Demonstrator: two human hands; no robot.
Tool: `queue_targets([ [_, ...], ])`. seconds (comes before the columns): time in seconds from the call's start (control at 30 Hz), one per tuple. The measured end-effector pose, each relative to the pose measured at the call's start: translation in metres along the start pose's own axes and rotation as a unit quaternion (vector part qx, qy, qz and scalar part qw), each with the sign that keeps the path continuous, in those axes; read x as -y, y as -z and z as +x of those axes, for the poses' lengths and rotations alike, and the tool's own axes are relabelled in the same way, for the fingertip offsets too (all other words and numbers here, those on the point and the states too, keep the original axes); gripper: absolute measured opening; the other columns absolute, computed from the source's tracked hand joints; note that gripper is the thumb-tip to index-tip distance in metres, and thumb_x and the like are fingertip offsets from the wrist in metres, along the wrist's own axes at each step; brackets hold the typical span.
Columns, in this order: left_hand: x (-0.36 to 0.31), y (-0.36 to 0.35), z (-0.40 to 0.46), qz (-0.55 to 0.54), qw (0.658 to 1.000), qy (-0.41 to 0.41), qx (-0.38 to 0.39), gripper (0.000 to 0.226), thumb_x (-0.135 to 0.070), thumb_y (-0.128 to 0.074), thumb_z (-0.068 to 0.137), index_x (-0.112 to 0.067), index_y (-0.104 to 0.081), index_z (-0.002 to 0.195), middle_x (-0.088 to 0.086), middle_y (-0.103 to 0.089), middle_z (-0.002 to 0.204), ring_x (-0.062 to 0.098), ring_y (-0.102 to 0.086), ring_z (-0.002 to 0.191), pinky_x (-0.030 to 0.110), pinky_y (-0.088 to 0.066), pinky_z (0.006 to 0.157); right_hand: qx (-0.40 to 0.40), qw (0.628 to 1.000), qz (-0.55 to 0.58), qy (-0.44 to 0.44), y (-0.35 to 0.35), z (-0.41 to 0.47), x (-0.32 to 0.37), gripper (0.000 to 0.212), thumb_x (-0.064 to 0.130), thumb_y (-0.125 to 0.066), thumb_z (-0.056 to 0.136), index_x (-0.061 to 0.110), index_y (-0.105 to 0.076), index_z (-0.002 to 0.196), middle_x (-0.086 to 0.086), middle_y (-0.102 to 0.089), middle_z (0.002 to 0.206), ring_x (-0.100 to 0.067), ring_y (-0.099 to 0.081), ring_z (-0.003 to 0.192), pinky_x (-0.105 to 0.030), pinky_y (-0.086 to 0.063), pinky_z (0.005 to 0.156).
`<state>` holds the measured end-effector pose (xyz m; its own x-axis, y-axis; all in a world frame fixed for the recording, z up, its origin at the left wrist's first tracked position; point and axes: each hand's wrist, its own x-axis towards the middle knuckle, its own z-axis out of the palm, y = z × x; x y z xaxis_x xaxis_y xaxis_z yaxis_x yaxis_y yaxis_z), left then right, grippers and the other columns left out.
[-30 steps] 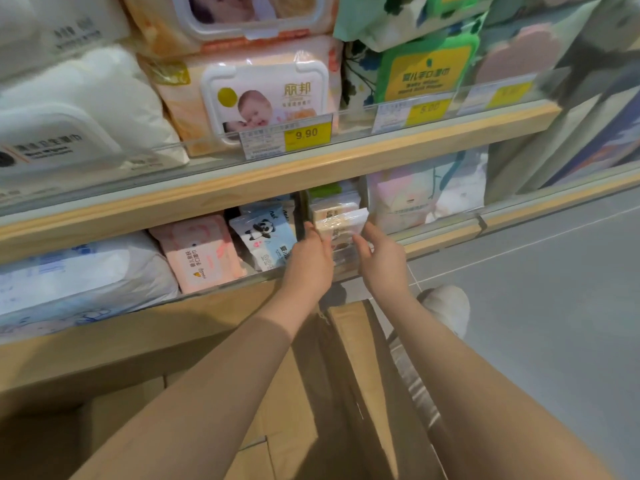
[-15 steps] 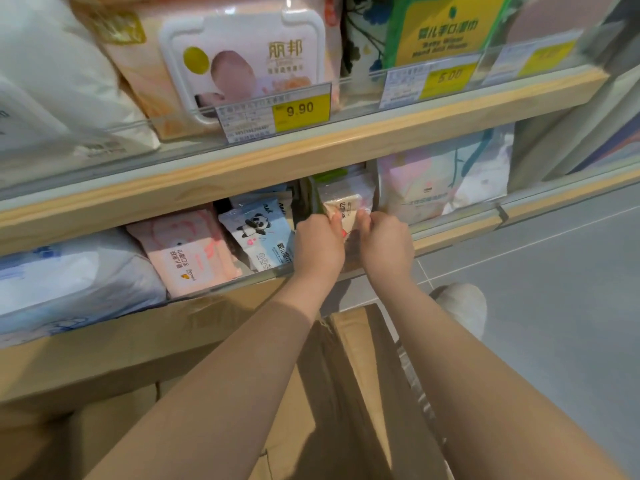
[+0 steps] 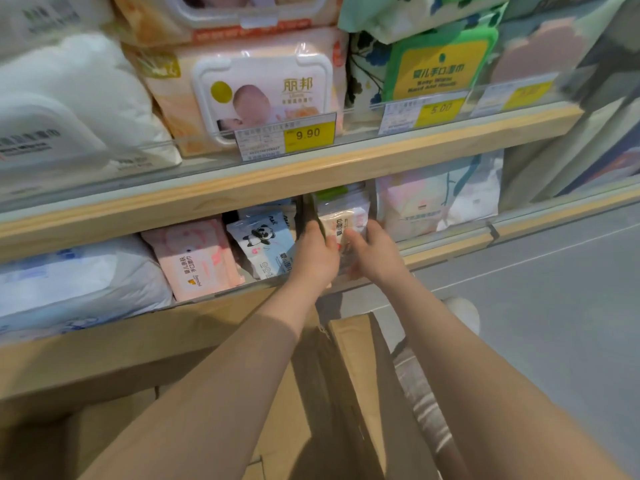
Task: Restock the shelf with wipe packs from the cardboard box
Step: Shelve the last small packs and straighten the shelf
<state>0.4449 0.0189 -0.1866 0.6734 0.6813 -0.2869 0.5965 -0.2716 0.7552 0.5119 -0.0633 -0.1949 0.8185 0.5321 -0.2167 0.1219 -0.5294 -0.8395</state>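
Two hands: both reach into the lower shelf (image 3: 446, 245), side by side at one slot.
Left hand (image 3: 313, 258): fingers curled over the left edge of a small wipe pack (image 3: 341, 221), by the dark divider.
Right hand (image 3: 375, 254): fingers wrapped round the right side of the same pack, thumb on its front.
Wipe pack: upright at the front of the slot, beige and white, more packs standing behind it.
Neighbours: a panda pack (image 3: 265, 244) just left of the left hand, a pink pack (image 3: 194, 258) further left, a large pale pack (image 3: 440, 195) to the right.
Upper shelf: big baby wipe pack (image 3: 249, 88) behind a yellow 9.90 price tag (image 3: 308, 134).
Cardboard box (image 3: 349, 344): below the forearms, on the floor, flap up.
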Motion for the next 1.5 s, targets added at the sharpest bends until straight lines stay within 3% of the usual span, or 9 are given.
queue_targets([
  [0.13,0.008,-0.01,0.006,0.001,0.999,-0.001,-0.034,0.027,-0.022,-0.031,0.101,-0.003,-0.044,0.114,0.016,-0.057,0.107,0.031,-0.055,0.1,0.035,-0.039,0.075,0.009,1.0,0.009,-0.002,-0.01,0.005,-0.007,0.023,0.031,-0.044,0.098,0.009,-0.048,0.1,0.002,-0.049,0.073,-0.007,-0.048,0.06,-0.007,-0.036,0.039],
  [0.27,0.013,-0.013,0.007,0.006,0.998,-0.019,-0.061,0.026,-0.022,-0.031,0.101,-0.004,-0.046,0.114,0.006,-0.051,0.094,0.022,-0.052,0.09,0.03,-0.036,0.072,-0.019,0.999,-0.027,0.019,-0.02,0.007,-0.016,0.029,0.036,-0.04,0.099,0.011,-0.054,0.104,-0.003,-0.06,0.087,-0.018,-0.057,0.081,-0.031,-0.046,0.069],
  [0.47,0.014,-0.019,0.007,0.026,0.996,-0.035,-0.084,0.026,-0.027,-0.034,0.101,-0.007,-0.05,0.106,0.007,-0.055,0.089,0.019,-0.05,0.077,0.03,-0.036,0.066,-0.056,0.997,-0.051,0.019,-0.021,0.012,-0.023,0.039,0.038,-0.031,0.101,0.01,-0.058,0.101,-0.004,-0.061,0.088,-0.02,-0.055,0.081,-0.03,-0.037,0.066],
  [0.67,0.008,-0.012,-0.004,0.023,0.998,-0.015,-0.054,0.032,-0.025,-0.04,0.099,-0.002,-0.049,0.12,0.014,-0.059,0.114,0.025,-0.056,0.097,0.03,-0.038,0.072,-0.09,0.992,-0.071,0.043,-0.014,-0.005,-0.018,0.03,0.034,-0.037,0.1,0.012,-0.057,0.098,-0.002,-0.06,0.082,-0.022,-0.057,0.076,-0.029,-0.036,0.062],
  [0.8,0.022,0.018,-0.039,-0.011,0.998,-0.03,-0.062,0.04,-0.021,-0.051,0.095,-0.01,-0.045,0.133,0.006,-0.054,0.13,0.02,-0.052,0.118,0.03,-0.041,0.099,-0.16,0.98,-0.068,0.102,0.0,-0.039,-0.004,0.023,0.034,-0.047,0.097,0.019,-0.057,0.111,0.007,-0.062,0.098,-0.01,-0.06,0.085,-0.028,-0.049,0.068],
  [0.93,0.058,0.054,-0.054,0.033,0.991,-0.001,-0.129,0.041,-0.019,-0.057,0.09,-0.011,-0.045,0.128,0.009,-0.048,0.128,0.024,-0.045,0.121,0.04,-0.04,0.103,-0.049,0.986,-0.076,0.143,-0.012,-0.045,0.016,0.025,0.034,-0.053,0.094,0.016,-0.059,0.11,0.002,-0.065,0.102,-0.019,-0.064,0.085,-0.038,-0.056,0.073],
  [1.07,0.07,0.059,-0.045,0.069,0.993,0.018,-0.099,0.048,-0.018,-0.057,0.089,-0.01,-0.038,0.133,0.011,-0.046,0.133,0.027,-0.041,0.126,0.04,-0.037,0.104,0.027,0.985,-0.107,0.131,-0.044,-0.033,0.034,0.038,0.028,-0.052,0.096,0.011,-0.052,0.13,-0.007,-0.063,0.12,-0.023,-0.06,0.106,-0.021,-0.041,0.079],
  [1.23,0.068,0.057,-0.032,0.043,0.994,-0.046,-0.093,0.046,-0.011,-0.054,0.091,-0.014,-0.037,0.133,0.008,-0.049,0.133,0.025,-0.046,0.123,0.04,-0.04,0.102,0.027,0.99,-0.103,0.095,-0.067,-0.013,0.038,0.03,0.025,-0.047,0.097,0.019,-0.042,0.069,0.005,-0.043,0.061,-0.011,-0.043,0.056,-0.017,-0.027,0.044],
  [1.5,0.068,0.058,-0.025,-0.011,0.998,-0.023,-0.049,0.052,-0.004,-0.049,0.089,-0.015,-0.017,0.128,0.014,-0.055,0.109,0.028,-0.058,0.093,0.041,-0.048,0.076,0.02,0.995,-0.071,0.074,-0.076,-0.011,0.03,0.037,0.02,-0.043,0.099,0.021,-0.034,0.063,0.003,-0.04,0.058,-0.008,-0.039,0.053,-0.012,-0.032,0.045],
])
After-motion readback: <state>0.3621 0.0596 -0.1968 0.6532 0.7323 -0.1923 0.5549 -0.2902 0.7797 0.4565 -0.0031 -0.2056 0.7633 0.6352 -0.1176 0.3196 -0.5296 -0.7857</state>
